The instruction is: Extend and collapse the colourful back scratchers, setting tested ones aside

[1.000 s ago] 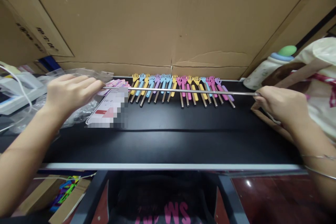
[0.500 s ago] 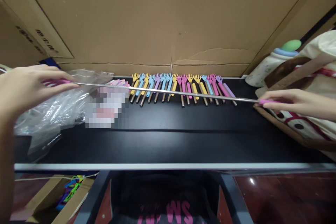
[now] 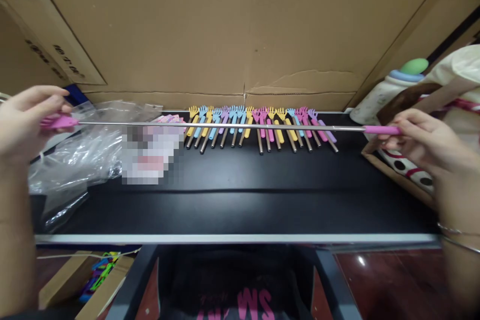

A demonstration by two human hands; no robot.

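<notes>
A long telescopic back scratcher [image 3: 221, 125] with a thin steel rod stretches level across the view above the black table [image 3: 240, 195]. My left hand [image 3: 22, 122] pinches its pink hand-shaped head at the far left. My right hand [image 3: 427, 142] grips its pink handle at the far right. Behind the rod, a row of several folded scratchers [image 3: 258, 127] in yellow, blue, purple and pink lies side by side on the table.
A crumpled clear plastic bag [image 3: 86, 150] lies at the table's left, beside a blurred-out flat item [image 3: 150, 152]. A cardboard wall [image 3: 240, 30] stands behind. A bottle [image 3: 386, 92] and a cloth bag [image 3: 442, 110] sit at right. A box of coloured pieces [image 3: 97, 275] is below left.
Both hands have drawn apart, and the steel rod has grown much longer. The pink head and pink handle now show at the two ends, and the rod sits level.
</notes>
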